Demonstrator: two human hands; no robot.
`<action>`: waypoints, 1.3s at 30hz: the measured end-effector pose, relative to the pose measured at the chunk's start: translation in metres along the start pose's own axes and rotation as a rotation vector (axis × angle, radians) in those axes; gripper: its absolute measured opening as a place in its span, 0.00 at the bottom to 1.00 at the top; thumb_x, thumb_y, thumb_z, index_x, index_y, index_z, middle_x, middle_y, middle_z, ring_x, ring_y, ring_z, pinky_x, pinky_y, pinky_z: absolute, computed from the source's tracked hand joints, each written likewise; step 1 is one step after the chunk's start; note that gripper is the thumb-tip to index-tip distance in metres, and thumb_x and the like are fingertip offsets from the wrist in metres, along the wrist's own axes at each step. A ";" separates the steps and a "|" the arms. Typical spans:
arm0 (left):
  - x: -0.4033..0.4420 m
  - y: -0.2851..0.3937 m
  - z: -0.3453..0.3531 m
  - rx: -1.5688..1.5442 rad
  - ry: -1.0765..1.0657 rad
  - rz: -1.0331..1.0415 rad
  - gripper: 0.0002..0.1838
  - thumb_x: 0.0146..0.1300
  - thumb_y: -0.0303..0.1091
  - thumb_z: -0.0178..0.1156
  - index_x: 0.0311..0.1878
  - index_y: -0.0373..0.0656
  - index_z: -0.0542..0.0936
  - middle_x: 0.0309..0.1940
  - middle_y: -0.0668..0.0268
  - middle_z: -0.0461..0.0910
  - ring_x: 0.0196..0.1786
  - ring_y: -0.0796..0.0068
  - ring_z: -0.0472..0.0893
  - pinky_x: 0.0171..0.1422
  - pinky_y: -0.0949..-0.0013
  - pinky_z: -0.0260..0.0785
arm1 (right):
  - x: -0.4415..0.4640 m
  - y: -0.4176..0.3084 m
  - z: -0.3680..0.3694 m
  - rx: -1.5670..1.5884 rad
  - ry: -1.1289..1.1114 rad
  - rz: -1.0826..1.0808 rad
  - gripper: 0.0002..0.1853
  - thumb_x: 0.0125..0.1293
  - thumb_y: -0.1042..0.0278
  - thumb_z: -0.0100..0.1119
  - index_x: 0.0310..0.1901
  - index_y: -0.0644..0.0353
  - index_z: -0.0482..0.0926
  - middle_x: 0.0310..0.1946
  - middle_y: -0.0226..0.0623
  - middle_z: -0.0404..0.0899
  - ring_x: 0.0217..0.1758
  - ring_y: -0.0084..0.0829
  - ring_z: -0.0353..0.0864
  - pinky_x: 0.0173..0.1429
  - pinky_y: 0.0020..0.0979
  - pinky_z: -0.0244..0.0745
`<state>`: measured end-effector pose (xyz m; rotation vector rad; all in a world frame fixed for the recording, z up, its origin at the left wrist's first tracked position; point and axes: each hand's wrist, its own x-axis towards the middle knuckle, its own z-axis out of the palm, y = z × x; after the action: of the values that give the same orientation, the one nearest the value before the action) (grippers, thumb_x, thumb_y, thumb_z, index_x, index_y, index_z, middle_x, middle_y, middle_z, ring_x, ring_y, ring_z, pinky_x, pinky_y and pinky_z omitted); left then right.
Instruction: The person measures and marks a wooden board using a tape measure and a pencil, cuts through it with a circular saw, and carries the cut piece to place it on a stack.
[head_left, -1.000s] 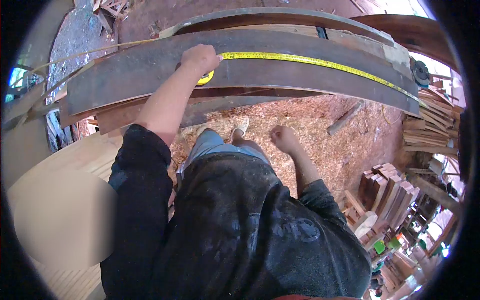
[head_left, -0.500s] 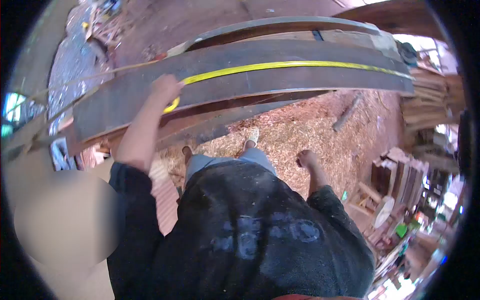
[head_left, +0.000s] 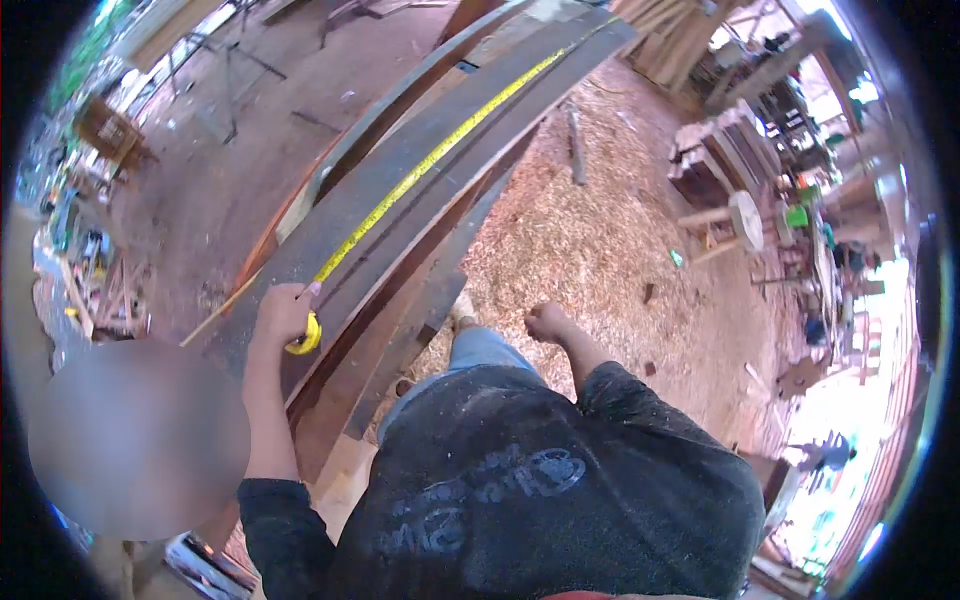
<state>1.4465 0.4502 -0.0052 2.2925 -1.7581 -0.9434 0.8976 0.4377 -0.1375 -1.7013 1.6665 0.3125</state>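
My left hand is wrapped round a yellow tape measure, close above the near end of a long dark wooden board. From there the yellow blade runs out along the board to its far end. Over the shavings, away from the board, hangs my right hand. Its fingers are curled closed, and whether they hold anything is hidden.
More long timbers lie alongside the board. Wood shavings cover the ground. A wooden stool and a stack of wood pieces stand at the right. A blurred person is close on my left.
My view has turned to the right, so the board now slants up to the right. The left hand still holds the tape measure at the near end, and the right hand still hangs apart.
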 end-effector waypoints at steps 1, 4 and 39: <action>-0.003 -0.001 -0.008 -0.061 -0.081 0.000 0.26 0.75 0.55 0.56 0.36 0.41 0.89 0.33 0.49 0.86 0.39 0.53 0.86 0.48 0.51 0.75 | -0.015 0.000 -0.001 0.090 0.020 0.059 0.20 0.70 0.53 0.57 0.33 0.64 0.87 0.28 0.46 0.88 0.34 0.46 0.89 0.46 0.46 0.83; 0.004 -0.042 -0.002 -0.142 -0.197 0.013 0.26 0.76 0.52 0.58 0.32 0.37 0.88 0.24 0.54 0.83 0.31 0.65 0.82 0.43 0.57 0.73 | -0.016 0.041 0.016 0.028 -0.024 0.021 0.20 0.69 0.54 0.59 0.31 0.64 0.87 0.25 0.46 0.87 0.29 0.41 0.87 0.42 0.43 0.83; -0.105 0.021 0.060 -0.068 -0.839 -0.100 0.17 0.73 0.45 0.56 0.44 0.49 0.92 0.41 0.57 0.90 0.45 0.61 0.87 0.53 0.56 0.76 | 0.088 -0.045 0.110 1.308 -0.140 0.500 0.22 0.74 0.51 0.62 0.57 0.59 0.72 0.33 0.41 0.72 0.29 0.38 0.76 0.30 0.42 0.77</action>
<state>1.3820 0.5553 -0.0015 2.0881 -1.7822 -2.1722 0.9851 0.4356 -0.2560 -0.2903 1.5558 -0.3830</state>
